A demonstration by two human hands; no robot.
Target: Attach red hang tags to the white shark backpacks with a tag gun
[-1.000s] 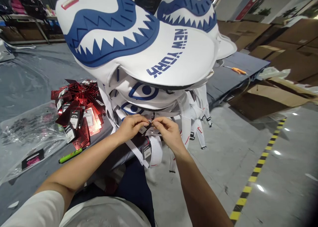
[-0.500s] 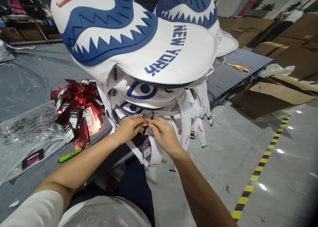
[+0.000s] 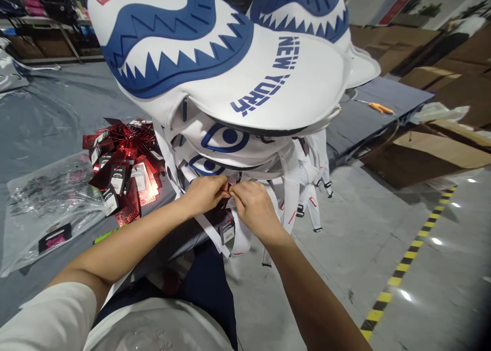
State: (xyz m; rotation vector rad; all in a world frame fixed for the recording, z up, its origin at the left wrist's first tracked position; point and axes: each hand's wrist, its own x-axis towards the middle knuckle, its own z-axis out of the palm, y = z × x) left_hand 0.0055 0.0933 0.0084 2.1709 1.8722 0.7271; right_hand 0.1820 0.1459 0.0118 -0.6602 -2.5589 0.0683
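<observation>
White backpacks with blue shark-mouth patterns and NEW YORK lettering lie stacked in front of me. My left hand and my right hand meet below the stack's front edge, fingertips pinched almost together. Between them shows a bit of thin red string, partly hidden by the fingers. Just below, a dark hang tag with a white label dangles against a white strap. Left of my hands, a pile of shiny red tags with black and white labels is spread on the table.
A clear plastic bag and a green pen or cutter lie on the grey-covered table. Orange-handled pliers or snips rest on the far table part. Cardboard boxes stand right; yellow-black tape marks the floor.
The whole view has shifted slightly, so the backpacks and tables appear farther right. Both hands stay pinched at the same spot, with only small finger movement. My left forearm now covers more of the green tool.
</observation>
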